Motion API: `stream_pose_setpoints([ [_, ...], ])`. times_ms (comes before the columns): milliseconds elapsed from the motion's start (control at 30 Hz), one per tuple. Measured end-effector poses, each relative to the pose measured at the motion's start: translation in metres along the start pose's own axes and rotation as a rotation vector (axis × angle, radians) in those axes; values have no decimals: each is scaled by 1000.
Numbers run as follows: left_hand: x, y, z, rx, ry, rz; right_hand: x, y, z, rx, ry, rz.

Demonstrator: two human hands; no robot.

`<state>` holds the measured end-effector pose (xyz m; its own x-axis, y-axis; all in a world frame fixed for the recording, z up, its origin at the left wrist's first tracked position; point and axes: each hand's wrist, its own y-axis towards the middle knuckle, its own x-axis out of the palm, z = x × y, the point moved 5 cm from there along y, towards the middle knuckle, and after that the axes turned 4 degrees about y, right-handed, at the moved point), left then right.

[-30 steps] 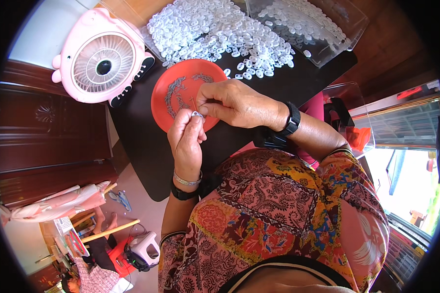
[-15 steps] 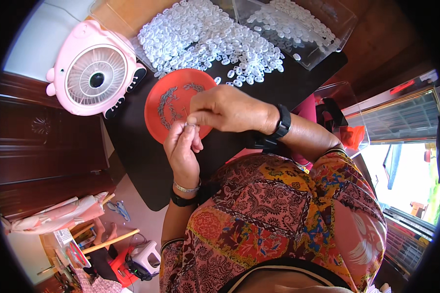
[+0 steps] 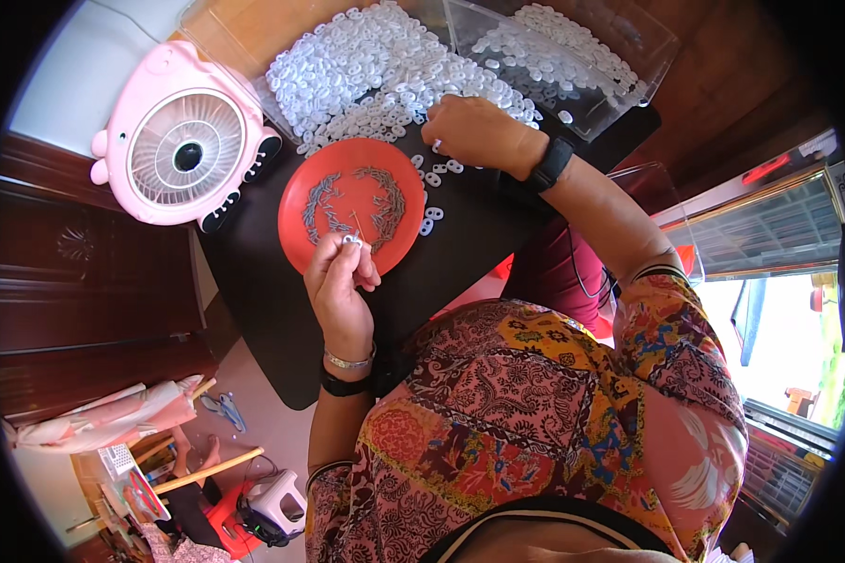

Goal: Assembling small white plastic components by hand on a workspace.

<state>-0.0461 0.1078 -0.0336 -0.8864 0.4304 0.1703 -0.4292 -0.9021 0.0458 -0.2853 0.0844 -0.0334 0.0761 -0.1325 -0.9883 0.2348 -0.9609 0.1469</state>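
Over the near edge of a red plate [image 3: 296, 225], my left hand [image 3: 343, 291] pinches a small white oval piece with two holes [image 3: 351, 240]. A thin pin-like sliver [image 3: 356, 223] shows just above it; I cannot tell whether it is in the piece. Small grey screw-like pieces [image 3: 385, 211] lie on the plate in two curved bands. My right hand [image 3: 483, 134] is at the near edge of a heap of white oval pieces [image 3: 347, 70], its fingers curled. A small white spot shows at those fingers, and the fingertips are hidden.
A pink animal-shaped fan [image 3: 186, 141] stands left of the plate on the dark table [image 3: 272, 328]. A clear plastic box [image 3: 620, 108] with more white pieces is at the back right. Several loose white pieces [image 3: 430, 220] lie right of the plate.
My right hand has left my left hand and moved up and right to the white heap. Several loose white pieces now lie right of the plate. My left hand has barely moved.
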Motion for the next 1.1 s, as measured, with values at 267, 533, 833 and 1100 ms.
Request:
stream_pose_setpoints([
  [267, 0, -1, 1, 9, -6, -16, -12, 8, -4, 68, 366, 2],
  [533, 16, 1, 5, 27, -78, -101, -17, 0, -83, 85, 1704, 66],
  [833, 3, 1, 8, 152, -186, -35, -7, -13, -97, 92, 1803, 152],
  [1100, -2, -2, 2, 41, -34, 71, 1, -10, -98, 214, 2040, 67],
])
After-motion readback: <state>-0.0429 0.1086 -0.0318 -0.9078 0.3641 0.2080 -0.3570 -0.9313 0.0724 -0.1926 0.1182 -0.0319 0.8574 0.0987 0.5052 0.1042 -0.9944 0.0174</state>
